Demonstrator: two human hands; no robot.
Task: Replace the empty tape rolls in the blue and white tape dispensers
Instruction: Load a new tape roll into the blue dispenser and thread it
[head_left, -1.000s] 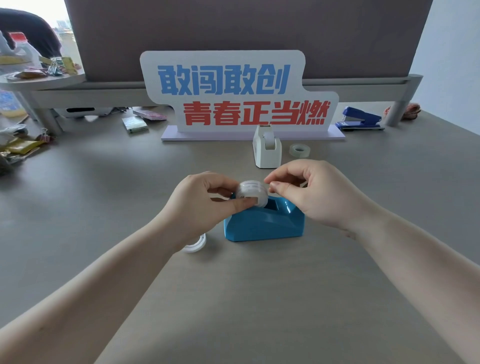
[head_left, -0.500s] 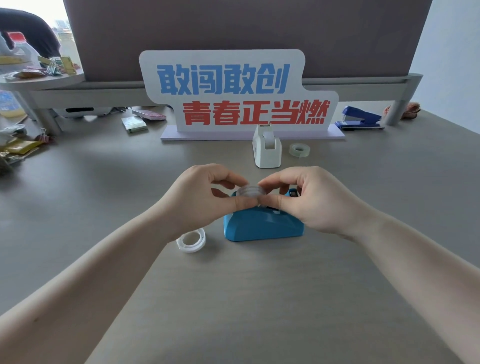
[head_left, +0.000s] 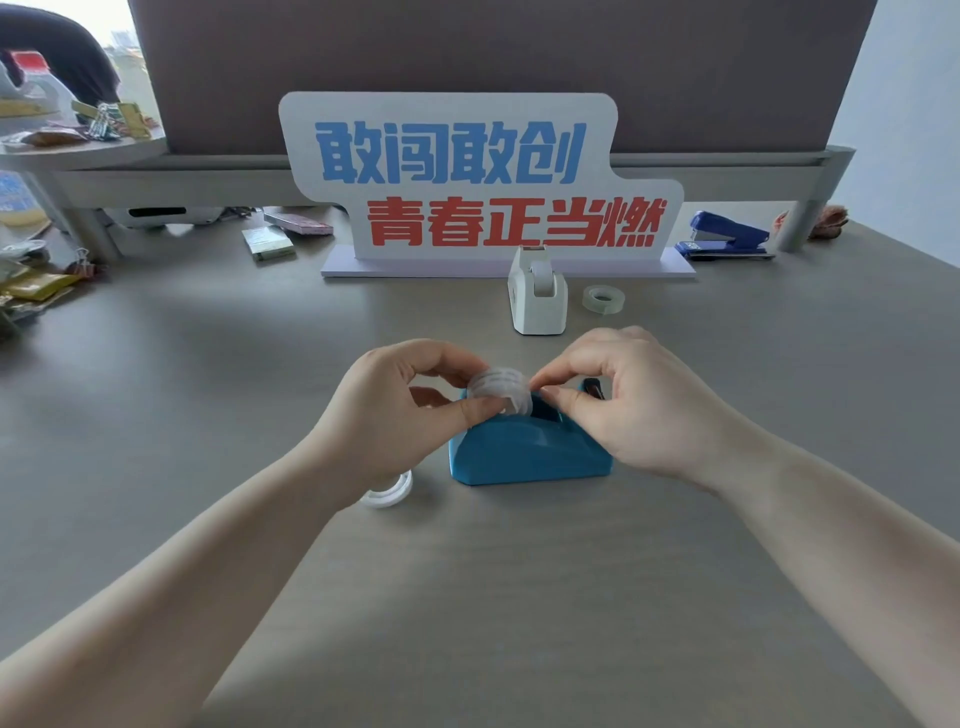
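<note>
My hands (head_left: 519, 410) hold a tape roll (head_left: 501, 389) above the near dispenser (head_left: 524, 457); an empty core (head_left: 388, 491) lies left of it, the far dispenser (head_left: 537, 301) behind, a spare roll (head_left: 602, 300) to that one's right.

The left hand (head_left: 400, 410) covers about half of the white roll (head_left: 388, 491) lying beside the blue dispenser (head_left: 524, 457), and both hands hide the dispenser's top slot. The tape roll (head_left: 501, 388) they pinch is motion-blurred. Stuff at the desk's far left corner runs off frame, too small to ID.
</note>
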